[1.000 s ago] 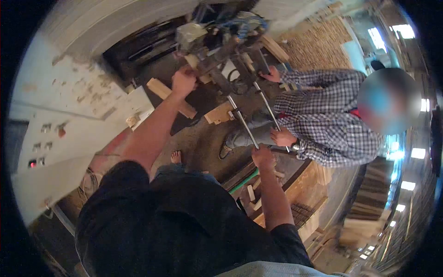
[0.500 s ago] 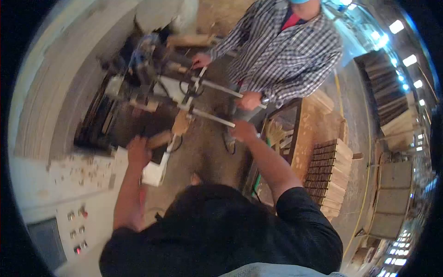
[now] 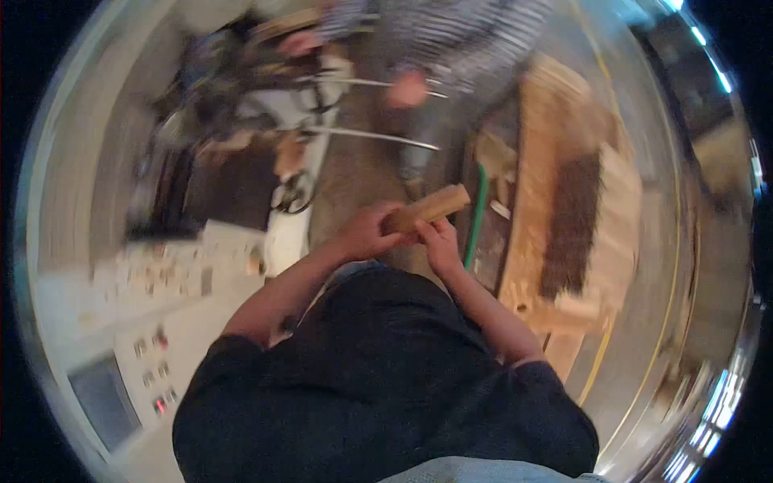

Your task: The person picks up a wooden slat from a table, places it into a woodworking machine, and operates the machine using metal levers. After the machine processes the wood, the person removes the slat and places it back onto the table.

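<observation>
A short wooden block (image 3: 431, 207) is held in front of my body, tilted up to the right. My left hand (image 3: 373, 232) is wrapped round its left end. On the underside near the middle, the fingers of my right hand (image 3: 439, 241) grip it too. Beyond the block, two metal rods (image 3: 378, 135) stick out from the machine (image 3: 266, 161) on the left, and my hands are apart from them. Blur hides the finer detail of the machine.
A co-worker in a checked shirt (image 3: 475, 40) stands opposite, hands near the rods. To the right is a wooden table (image 3: 523, 266) with a row of stacked wood pieces (image 3: 616, 217) and a green hose (image 3: 479, 213) along its side. A control panel (image 3: 153, 362) is at lower left.
My right hand has let go of the near rod and come back to the block. My left hand has brought the block from the machine to my front. The view has shifted.
</observation>
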Available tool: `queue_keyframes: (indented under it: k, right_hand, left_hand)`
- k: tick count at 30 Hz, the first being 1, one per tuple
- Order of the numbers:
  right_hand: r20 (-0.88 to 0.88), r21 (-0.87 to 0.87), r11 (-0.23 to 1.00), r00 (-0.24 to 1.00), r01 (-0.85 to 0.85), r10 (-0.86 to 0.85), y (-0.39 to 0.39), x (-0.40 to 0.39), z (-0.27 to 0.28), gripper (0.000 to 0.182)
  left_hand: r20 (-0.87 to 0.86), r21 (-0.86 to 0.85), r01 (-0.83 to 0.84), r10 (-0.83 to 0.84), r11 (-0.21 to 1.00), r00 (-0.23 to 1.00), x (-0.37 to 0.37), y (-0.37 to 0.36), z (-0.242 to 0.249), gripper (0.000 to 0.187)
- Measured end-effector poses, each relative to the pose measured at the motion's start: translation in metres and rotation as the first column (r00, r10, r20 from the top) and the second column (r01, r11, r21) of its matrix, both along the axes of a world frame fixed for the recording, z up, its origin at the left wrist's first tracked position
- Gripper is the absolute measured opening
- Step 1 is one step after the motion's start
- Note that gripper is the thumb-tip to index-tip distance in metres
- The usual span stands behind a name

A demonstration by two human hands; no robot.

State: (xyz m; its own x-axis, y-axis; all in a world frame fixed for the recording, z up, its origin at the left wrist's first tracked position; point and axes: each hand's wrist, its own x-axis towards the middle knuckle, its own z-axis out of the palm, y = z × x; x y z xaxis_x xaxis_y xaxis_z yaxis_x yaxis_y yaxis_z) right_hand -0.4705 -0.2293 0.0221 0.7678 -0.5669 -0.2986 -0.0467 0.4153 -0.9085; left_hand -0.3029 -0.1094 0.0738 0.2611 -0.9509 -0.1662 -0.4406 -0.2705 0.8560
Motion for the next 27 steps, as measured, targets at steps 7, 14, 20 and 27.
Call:
queue_keyframes:
  k: [7,14,20,27]
  right_hand:
    - [0.091,0.053,0.949,0.945,0.31,-0.314,-0.024,-0.124,0.02,0.024]
    - [0.163,-0.048,0.807,0.802,0.588,-0.575,0.013,-0.234,0.009,0.021]
    - [-0.062,-0.093,0.338,0.333,0.937,-0.941,-0.012,-0.336,0.033,0.018]
    - [-0.183,-0.032,0.258,0.248,0.966,-0.951,-0.098,-0.418,-0.022,0.02]
  left_hand:
    - [-0.465,0.284,0.263,-0.107,0.922,0.879,-0.064,-0.028,-0.019,0.035]
    - [-0.421,0.184,0.394,-0.29,0.9,0.859,-0.16,-0.059,-0.039,0.031]
    - [0.069,0.085,0.574,-0.579,0.815,0.812,-0.207,-0.086,-0.029,0.033]
    - [0.497,0.414,0.73,-0.807,0.544,0.319,-0.121,-0.035,-0.116,0.032]
